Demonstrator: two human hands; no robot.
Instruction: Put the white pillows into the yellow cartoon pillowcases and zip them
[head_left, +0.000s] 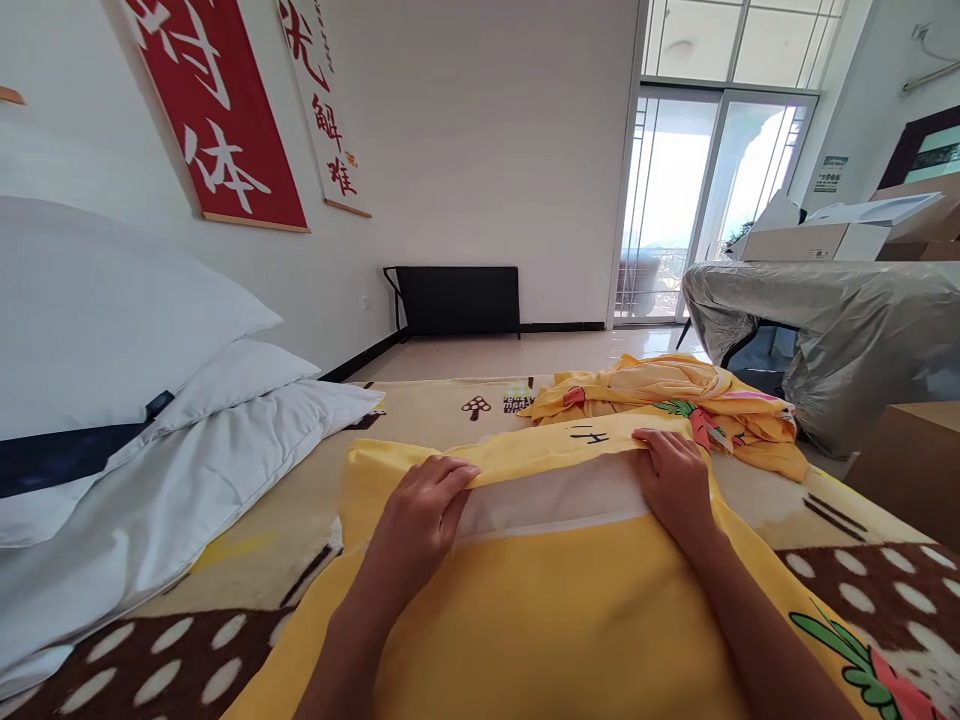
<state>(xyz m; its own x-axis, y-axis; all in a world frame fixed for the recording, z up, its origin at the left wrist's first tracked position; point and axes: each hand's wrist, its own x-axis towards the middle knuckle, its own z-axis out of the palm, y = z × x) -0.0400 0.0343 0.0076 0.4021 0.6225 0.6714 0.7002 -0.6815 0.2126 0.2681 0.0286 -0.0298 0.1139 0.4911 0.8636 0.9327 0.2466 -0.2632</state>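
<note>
A yellow pillowcase point(555, 610) with a printed carrot-like figure lies spread on the bed in front of me. Its far edge is folded back, and a pale strip of fabric shows below that fold. My left hand point(424, 505) grips the folded edge on the left, thumb and fingers closed together. On the right, my right hand point(675, 480) pinches the same edge beside small dark lettering. Both palms face down, so the fingertips are partly hidden. Just beyond the right hand lies a crumpled yellow printed cloth point(645, 385).
White pillows point(150, 310) are stacked along the left side. Under everything is a beige and brown patterned blanket point(427, 400). A cardboard box point(911, 460) stands at the right edge, near a plastic-covered table point(847, 300) with open boxes. A black folded panel point(457, 300) leans against the far wall.
</note>
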